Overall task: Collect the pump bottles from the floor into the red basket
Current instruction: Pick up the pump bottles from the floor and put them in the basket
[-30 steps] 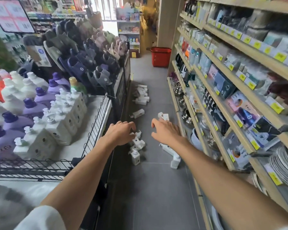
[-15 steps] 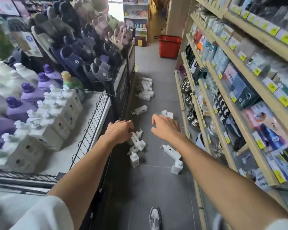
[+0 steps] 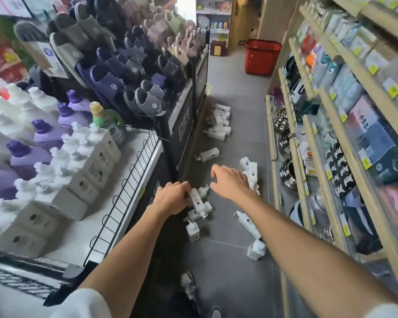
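Note:
Several white pump bottles lie scattered on the grey aisle floor: a cluster (image 3: 199,206), one upright bottle (image 3: 192,233), a long bottle (image 3: 248,223), another (image 3: 256,249), a single one (image 3: 209,154) and a far pile (image 3: 218,125). The red basket (image 3: 261,58) stands on the floor at the far end of the aisle, by the right shelving. My left hand (image 3: 172,199) hangs above the cluster with curled fingers and holds nothing. My right hand (image 3: 230,182) is stretched out with fingers spread, empty, and it partly hides the bottles (image 3: 248,165) behind it.
A display table (image 3: 133,180) with a black wire rail on the left carries boxed white bottles (image 3: 87,157) and purple jugs (image 3: 44,136). A slipper rack (image 3: 124,65) stands behind it. Stocked wooden shelves (image 3: 331,134) line the right. My shoe (image 3: 189,286) shows at the bottom.
The view has tilted down and moved forward along the aisle, so the bottles look nearer and my shoe has come into sight. Both hands stay outstretched and empty.

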{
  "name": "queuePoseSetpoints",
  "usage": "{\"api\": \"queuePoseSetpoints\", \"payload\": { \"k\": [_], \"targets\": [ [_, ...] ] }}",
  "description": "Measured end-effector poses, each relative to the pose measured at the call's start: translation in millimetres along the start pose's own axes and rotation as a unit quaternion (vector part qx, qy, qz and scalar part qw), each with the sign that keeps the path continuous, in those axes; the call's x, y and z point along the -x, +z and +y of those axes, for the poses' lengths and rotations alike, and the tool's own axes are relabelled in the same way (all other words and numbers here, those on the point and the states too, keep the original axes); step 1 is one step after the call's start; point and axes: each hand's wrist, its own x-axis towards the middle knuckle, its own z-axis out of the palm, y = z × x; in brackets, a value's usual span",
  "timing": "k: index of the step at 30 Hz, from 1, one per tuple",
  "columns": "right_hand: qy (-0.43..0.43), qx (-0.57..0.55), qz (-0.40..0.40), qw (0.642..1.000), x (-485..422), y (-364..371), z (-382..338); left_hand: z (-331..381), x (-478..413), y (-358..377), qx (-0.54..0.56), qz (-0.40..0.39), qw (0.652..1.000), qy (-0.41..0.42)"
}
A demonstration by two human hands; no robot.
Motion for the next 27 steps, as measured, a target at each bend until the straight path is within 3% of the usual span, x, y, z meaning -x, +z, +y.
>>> {"api": "queuePoseSetpoints", "payload": {
  "k": [12, 18, 20, 23, 27],
  "targets": [
    [0.025, -0.027, -0.033, 0.999, -168, 5, 13, -48, -162, -18, 0.041, -0.024, 0.999, -0.026],
    [0.043, -0.040, -0.085, 0.995, -226, 45, 42, -50, -229, 14, 0.144, -0.046, 0.984, -0.095],
    [0.056, -0.050, -0.130, 0.989, -244, 73, 54, -50, -245, 36, 0.272, -0.053, 0.950, -0.146],
    [0.065, -0.057, -0.196, 0.977, -277, 116, 71, -56, -270, 64, 0.481, -0.026, 0.844, -0.237],
    [0.073, -0.059, -0.214, 0.972, -320, 169, 88, -81, -310, 112, 0.599, -0.002, 0.727, -0.335]
  ]
}}
